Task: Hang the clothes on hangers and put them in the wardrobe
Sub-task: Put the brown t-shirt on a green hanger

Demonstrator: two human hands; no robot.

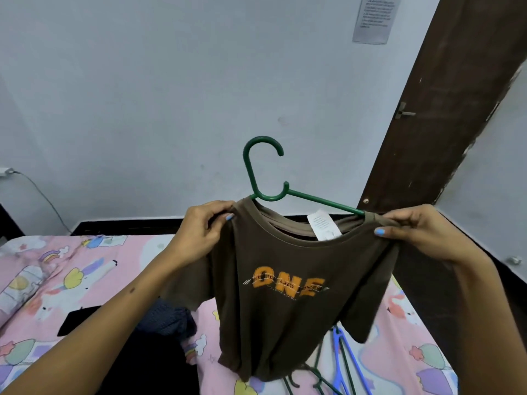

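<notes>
Holding up a brown T-shirt over the bed, printed "ONE" in orange across the chest, front toward the camera. Left hand curled round the shirt's left shoulder seam, thumb pinching the cloth against the fingers; right hand pinching the opposite shoulder the same way, thumb on the front of the fabric. Threaded through the neckline — a green plastic hanger, hook upright and well above the collar, one arm running bare down to the right-hand shoulder where it slips under the cloth by the right hand; other arm hidden inside the shirt. White care label flipped up at the back of the collar. Hem hanging down to touch the pink cartoon-print bedsheet. Lying on that sheet just beside the hem: a blue hanger and at least one more dark green hanger, partly overlapped. Heaped to the left of the shirt, under the left forearm — dark blue clothing and black clothing. Behind, a pale wall with a printed sheet of paper stuck near the top, text too small to read, and a dark brown door with a metal handle to the right. Wardrobe not visible.
</notes>
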